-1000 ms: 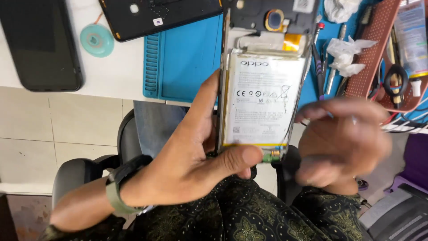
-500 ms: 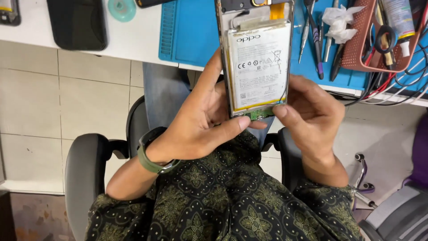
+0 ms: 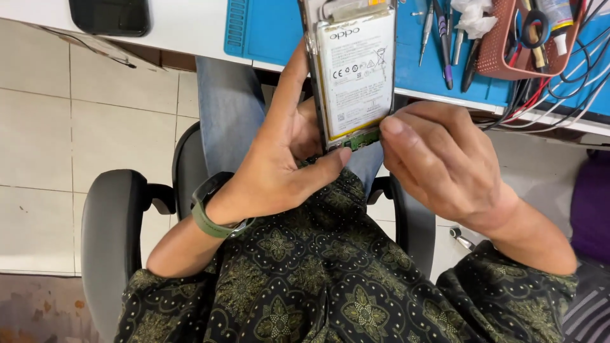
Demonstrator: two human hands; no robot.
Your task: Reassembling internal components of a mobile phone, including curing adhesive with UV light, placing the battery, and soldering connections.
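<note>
The opened phone [image 3: 352,70], gripped by the left hand [image 3: 286,168], could crack its green board [image 3: 362,138] if the right hand's [image 3: 438,162] closed pinch twisted.

L hand [image 3: 279,165] grip closed, thumb out | R hand [image 3: 438,159] fingertips pinching

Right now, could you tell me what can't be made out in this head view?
- Phone: top cut off by the upper frame edge.
- Green board at its foot: partly covered by the right hand; whether the fingers hold a tool is hidden.
- Phone's left edge: behind the left hand.
- Red basket: contents cut off at the top, too small to name.
</note>
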